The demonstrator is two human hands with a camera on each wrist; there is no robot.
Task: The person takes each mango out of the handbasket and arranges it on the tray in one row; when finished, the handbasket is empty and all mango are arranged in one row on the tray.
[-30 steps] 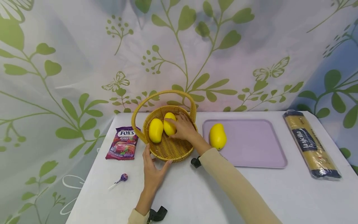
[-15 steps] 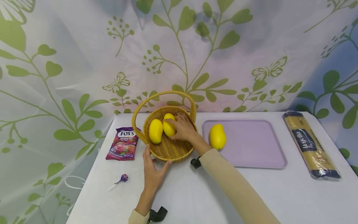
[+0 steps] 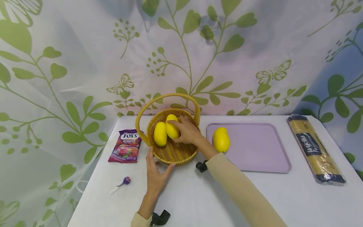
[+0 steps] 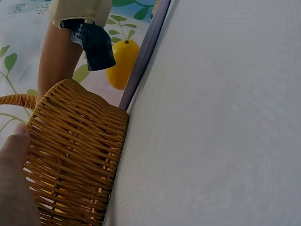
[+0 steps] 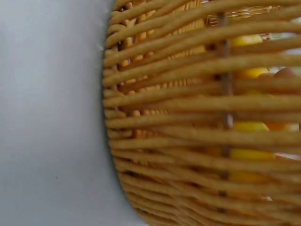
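Observation:
Inside the round woven basket (image 3: 177,153), two yellow mangoes lie side by side. My right hand (image 3: 188,130) reaches in over the basket's right rim and grips the right mango (image 3: 172,126), thumb in front and fingers behind. The left mango (image 3: 160,134) lies against it. My left hand (image 3: 157,176) rests on the basket's front left side with thumb and fingers spread; in the left wrist view the thumb (image 4: 16,146) touches the weave near the rim. In the right wrist view the basket wall mostly hides the mangoes and fingers.
A lilac tray (image 3: 261,148) with a third mango (image 3: 221,139) stands right of the basket. A spaghetti pack (image 3: 316,149) lies at the far right. On the left are a Fox's candy bag (image 3: 126,146) and a lollipop (image 3: 126,180). The basket's handle (image 3: 167,96) arches over its back.
Both hands keep their places on the basket and the mango. The whole head view shifts slightly; the gripped mango shows hardly any movement.

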